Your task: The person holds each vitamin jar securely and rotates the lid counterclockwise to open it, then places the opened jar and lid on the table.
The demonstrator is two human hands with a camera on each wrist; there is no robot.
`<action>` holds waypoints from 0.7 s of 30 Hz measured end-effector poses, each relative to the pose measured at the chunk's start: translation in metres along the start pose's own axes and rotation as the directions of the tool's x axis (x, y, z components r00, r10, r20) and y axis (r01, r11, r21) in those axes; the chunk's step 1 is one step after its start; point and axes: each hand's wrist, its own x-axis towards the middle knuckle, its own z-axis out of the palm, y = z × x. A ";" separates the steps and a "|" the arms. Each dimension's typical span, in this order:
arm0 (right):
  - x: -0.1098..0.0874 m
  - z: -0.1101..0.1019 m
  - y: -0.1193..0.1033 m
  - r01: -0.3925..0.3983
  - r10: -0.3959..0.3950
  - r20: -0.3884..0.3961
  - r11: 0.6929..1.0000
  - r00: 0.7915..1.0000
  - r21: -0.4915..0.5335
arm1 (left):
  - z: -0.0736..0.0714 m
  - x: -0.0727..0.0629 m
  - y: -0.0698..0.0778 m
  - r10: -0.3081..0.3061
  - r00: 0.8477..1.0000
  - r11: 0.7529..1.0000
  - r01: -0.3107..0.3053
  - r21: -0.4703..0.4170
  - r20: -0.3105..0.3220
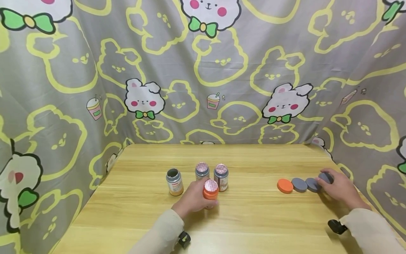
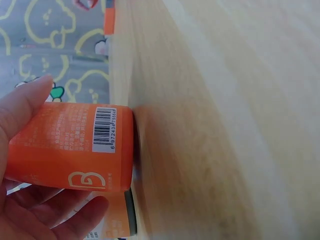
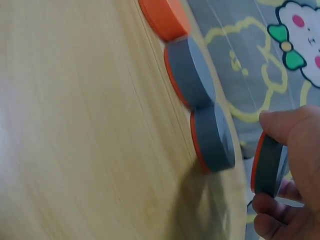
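My left hand [image 1: 192, 199] grips an orange bottle [image 2: 75, 145], its mouth covered by a pinkish foil seal. In the left wrist view the bottle's base is close to the tabletop. Behind it stand two grey-necked bottles with foil tops, one bottle [image 1: 202, 170] partly hidden by the hand, the other bottle [image 1: 222, 180] to its right. Left of them, an uncapped bottle [image 1: 176, 186] shows a dark open mouth. Over at the right, my right hand [image 1: 340, 188] pinches a grey lid [image 3: 269, 165] with an orange rim, above the table in the right wrist view.
An orange lid [image 1: 285, 186], a grey lid [image 1: 299, 185] and another grey lid [image 1: 312, 185] lie in a row left of the right hand. Around the wooden table [image 1: 247, 222] hangs a patterned grey curtain [image 1: 177, 70], at the back and both sides.
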 end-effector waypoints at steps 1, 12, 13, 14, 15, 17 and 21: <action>0.000 -0.001 0.003 -0.007 0.007 -0.001 1.000 1.000 0.001 | 0.000 0.000 0.000 -0.008 1.000 1.000 0.008 -0.001 0.002; 0.001 -0.005 0.015 -0.174 0.174 0.068 0.985 0.982 -0.009 | -0.002 -0.001 0.002 -0.032 0.999 0.999 0.032 0.004 0.013; 0.002 -0.004 0.016 -0.175 0.176 0.066 0.984 0.982 -0.017 | -0.002 -0.001 0.002 -0.029 1.000 1.000 0.029 0.008 0.012; 0.002 -0.003 0.017 -0.175 0.176 0.068 0.984 0.982 -0.022 | -0.003 -0.001 0.002 -0.026 1.000 1.000 0.026 0.013 0.011; 0.002 -0.002 0.019 -0.169 0.171 0.071 0.985 0.983 -0.025 | -0.003 -0.001 0.002 -0.028 1.000 1.000 0.028 0.015 0.012; 0.003 0.000 0.022 -0.153 0.155 0.071 0.988 0.985 -0.029 | -0.003 -0.001 0.002 -0.029 0.999 1.000 0.029 0.009 0.016; 0.005 0.005 0.027 -0.118 0.120 0.068 0.992 0.990 -0.032 | -0.004 -0.001 0.002 -0.032 0.999 0.999 0.032 0.001 0.023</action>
